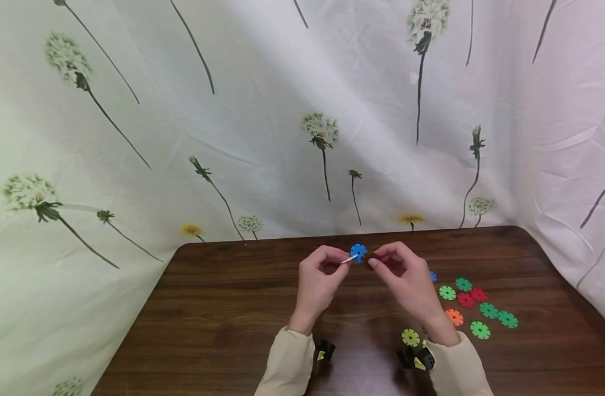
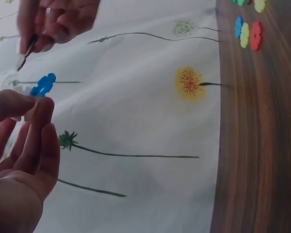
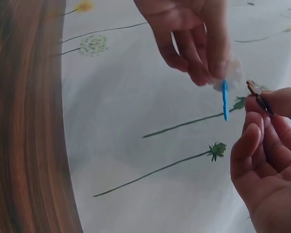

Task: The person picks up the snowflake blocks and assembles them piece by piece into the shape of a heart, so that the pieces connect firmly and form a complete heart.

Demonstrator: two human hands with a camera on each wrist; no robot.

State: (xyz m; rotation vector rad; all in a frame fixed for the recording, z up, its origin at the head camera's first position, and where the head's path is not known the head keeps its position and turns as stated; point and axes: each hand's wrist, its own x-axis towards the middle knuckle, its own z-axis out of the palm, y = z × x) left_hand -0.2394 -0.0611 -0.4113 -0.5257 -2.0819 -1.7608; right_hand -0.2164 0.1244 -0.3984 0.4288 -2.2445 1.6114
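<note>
My left hand (image 1: 318, 280) pinches a whitish notched disc (image 1: 350, 258) between thumb and fingers. A blue notched disc (image 1: 358, 252) is joined to it and stands out past the fingertips; in the right wrist view this blue disc (image 3: 225, 101) appears edge-on. Facing it, my right hand (image 1: 406, 278) pinches a dark brown disc (image 3: 259, 97), seen nearly edge-on, by one side. A small gap separates the brown disc from the blue one. Both hands are raised over the far part of the table, and fingers cover much of the whitish disc.
On the brown wooden table (image 1: 223, 308), several loose notched discs lie to the right, among them a red disc (image 1: 465, 300), an orange disc (image 1: 454, 317) and a green disc (image 1: 507, 319). A yellow disc (image 1: 410, 337) lies near the right wrist. Behind the table hangs a dandelion-print cloth (image 1: 263, 148).
</note>
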